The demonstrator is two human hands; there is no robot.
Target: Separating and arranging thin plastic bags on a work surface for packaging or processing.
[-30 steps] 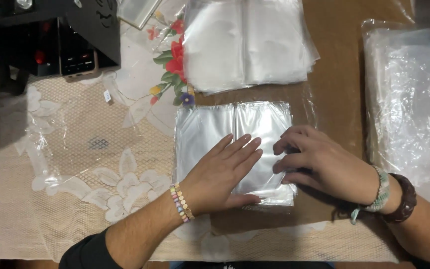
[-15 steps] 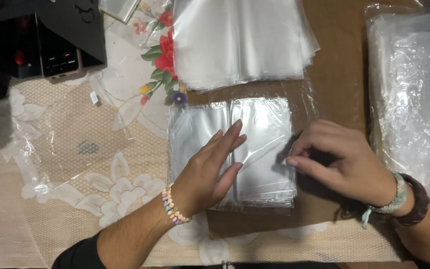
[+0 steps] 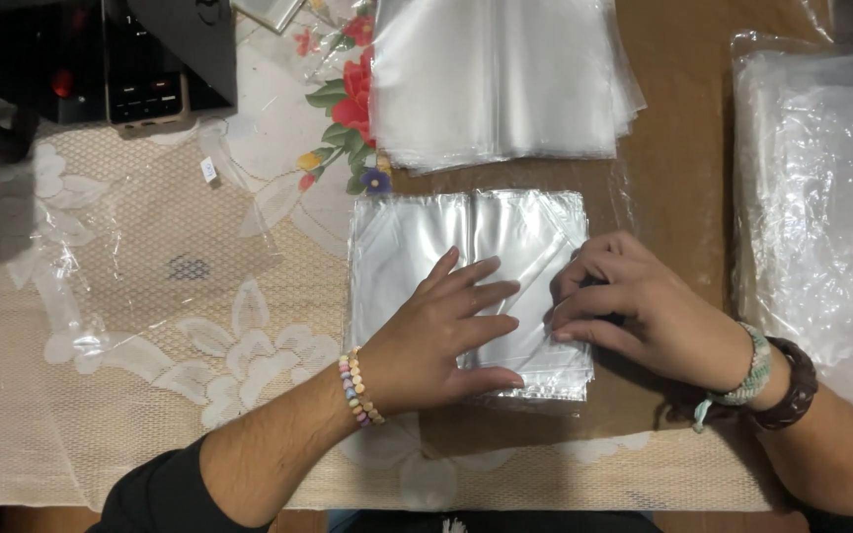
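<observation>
Your left hand lies flat, fingers spread, pressing down on the small stack of clear square plastic bags in the middle of the tabletop. Your right hand has its fingertips curled onto the stack's right edge, pinching at the top sheet, though I can't tell if it's actually gripped. Looks like you're squaring up or peeling a bag. A bigger pile of clear bags sits just behind, a lace cloth to the left.

Left hand flat; right hand curled
</observation>
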